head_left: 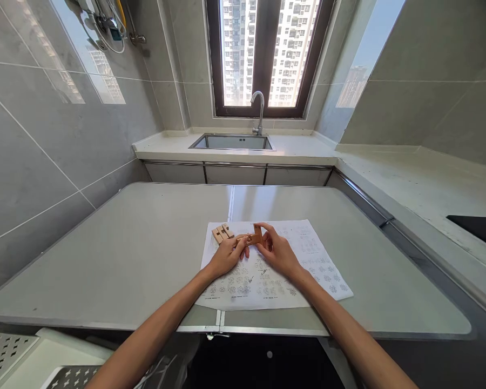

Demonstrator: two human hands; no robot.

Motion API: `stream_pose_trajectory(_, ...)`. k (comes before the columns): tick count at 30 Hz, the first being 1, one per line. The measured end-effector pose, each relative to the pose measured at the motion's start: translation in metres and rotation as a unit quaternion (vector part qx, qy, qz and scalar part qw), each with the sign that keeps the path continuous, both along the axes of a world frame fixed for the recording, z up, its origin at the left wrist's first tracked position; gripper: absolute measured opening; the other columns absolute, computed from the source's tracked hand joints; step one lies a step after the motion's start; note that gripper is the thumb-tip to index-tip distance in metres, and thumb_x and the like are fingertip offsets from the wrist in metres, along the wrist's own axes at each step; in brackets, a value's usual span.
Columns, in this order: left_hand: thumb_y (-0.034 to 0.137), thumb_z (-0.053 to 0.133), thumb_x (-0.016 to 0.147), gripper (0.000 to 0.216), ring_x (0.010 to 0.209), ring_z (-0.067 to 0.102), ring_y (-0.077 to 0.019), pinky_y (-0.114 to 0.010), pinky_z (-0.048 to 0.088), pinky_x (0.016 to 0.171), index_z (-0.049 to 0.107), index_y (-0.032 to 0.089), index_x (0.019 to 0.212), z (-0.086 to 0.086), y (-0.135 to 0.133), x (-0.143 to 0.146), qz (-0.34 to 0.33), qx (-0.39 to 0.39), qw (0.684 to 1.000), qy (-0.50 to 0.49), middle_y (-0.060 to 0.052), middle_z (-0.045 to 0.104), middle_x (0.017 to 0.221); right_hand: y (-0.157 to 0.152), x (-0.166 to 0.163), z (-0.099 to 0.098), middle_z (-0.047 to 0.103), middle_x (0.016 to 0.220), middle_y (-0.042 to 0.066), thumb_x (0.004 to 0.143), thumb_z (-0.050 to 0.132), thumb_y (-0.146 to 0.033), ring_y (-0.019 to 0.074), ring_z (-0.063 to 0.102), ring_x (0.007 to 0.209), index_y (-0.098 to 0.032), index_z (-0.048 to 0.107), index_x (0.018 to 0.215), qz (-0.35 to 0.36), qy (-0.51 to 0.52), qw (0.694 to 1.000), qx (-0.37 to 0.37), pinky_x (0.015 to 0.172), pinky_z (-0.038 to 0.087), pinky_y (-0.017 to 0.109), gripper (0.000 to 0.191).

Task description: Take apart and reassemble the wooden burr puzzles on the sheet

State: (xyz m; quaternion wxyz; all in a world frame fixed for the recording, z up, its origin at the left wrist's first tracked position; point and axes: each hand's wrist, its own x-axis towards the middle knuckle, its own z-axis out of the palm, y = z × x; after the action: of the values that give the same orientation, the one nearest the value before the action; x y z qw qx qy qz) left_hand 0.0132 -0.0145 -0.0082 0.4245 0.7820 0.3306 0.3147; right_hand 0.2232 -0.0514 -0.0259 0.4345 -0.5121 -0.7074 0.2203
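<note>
Nearest the camera, two bare forearms [162, 324] were stretched over the pale table [105, 259]. At the far left, a perforated white rack [6, 348] was seen below the table's near edge. Farther right, on a printed sheet [263, 278] laid on the table, a small group of notched wooden blocks [222, 233] was set just beyond the left hand [227, 256]. By that hand's curled fingers, a level wooden piece [252, 239] was gripped over the sheet. At its right end, an upright wooden piece [258, 231] was pinched by the thumb and fingers of the right hand [279, 251]; whether the two were joined could not be told. At the far right, a black object [480, 229] was partly shown on the white counter [421, 183]
</note>
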Motion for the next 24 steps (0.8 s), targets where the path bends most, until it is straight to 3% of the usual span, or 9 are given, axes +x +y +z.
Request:
stream_pose_trajectory(4, 0.054, 0.037, 0.108, 0.056, 0.065, 0.058, -0.0162, -0.029, 0.047, 0.073, 0.075, 0.015, 0.095, -0.0011, 0.0001, 0.0004, 0.006, -0.001, 1.000, 0.005, -0.004, 0.068, 0.073, -0.0001, -0.0006, 0.0003, 0.053, 0.071, -0.006, 0.096, 0.056, -0.029, 0.0154, 0.054, 0.060, -0.028, 0.050, 0.145, -0.017, -0.011, 1.000, 0.001, 0.063, 0.047, 0.025, 0.049)
stream_pose_trajectory(6, 0.054, 0.037, 0.108, 0.057, 0.065, 0.058, -0.0160, -0.029, 0.047, 0.073, 0.075, 0.015, 0.092, -0.0021, 0.0001, 0.0012, 0.011, 0.002, 1.000, 0.007, -0.004, 0.068, 0.073, 0.0001, -0.0023, -0.0008, 0.053, 0.070, -0.006, 0.096, 0.055, -0.028, 0.0155, 0.055, 0.060, -0.028, 0.050, 0.146, -0.026, -0.011, 1.000, 0.000, 0.063, 0.047, 0.026, 0.051)
stream_pose_trajectory(13, 0.054, 0.037, 0.108, 0.054, 0.063, 0.058, -0.0175, -0.030, 0.046, 0.069, 0.071, 0.015, 0.126, -0.0013, 0.0009, 0.0016, 0.010, -0.002, 1.000, -0.007, -0.001, 0.068, 0.071, 0.0015, -0.0033, -0.0033, 0.055, 0.071, -0.006, 0.095, 0.055, -0.028, 0.0158, 0.055, 0.059, -0.026, 0.048, 0.148, -0.030, -0.002, 1.000, -0.002, 0.064, 0.048, 0.026, 0.054)
stream_pose_trajectory(18, 0.053, 0.039, 0.107, 0.053, 0.066, 0.059, -0.0181, -0.030, 0.048, 0.071, 0.072, 0.015, 0.124, 0.0027, 0.0013, 0.0004, 0.001, -0.013, 1.000, -0.009, -0.003, 0.068, 0.072, 0.0013, 0.0010, 0.0006, 0.053, 0.070, -0.006, 0.096, 0.055, -0.029, 0.0157, 0.054, 0.060, -0.027, 0.048, 0.147, -0.001, -0.011, 1.000, -0.006, 0.063, 0.047, 0.026, 0.052)
stream_pose_trajectory(24, 0.051, 0.039, 0.108, 0.052, 0.065, 0.058, -0.0171, -0.030, 0.047, 0.071, 0.070, 0.014, 0.125, 0.0014, 0.0006, 0.0005, 0.002, -0.013, 1.000, -0.015, -0.002, 0.067, 0.072, 0.0036, 0.0004, -0.0041, 0.053, 0.069, -0.006, 0.098, 0.054, -0.032, 0.0163, 0.055, 0.059, -0.025, 0.047, 0.150, -0.028, -0.024, 0.999, 0.005, 0.063, 0.046, 0.027, 0.053)
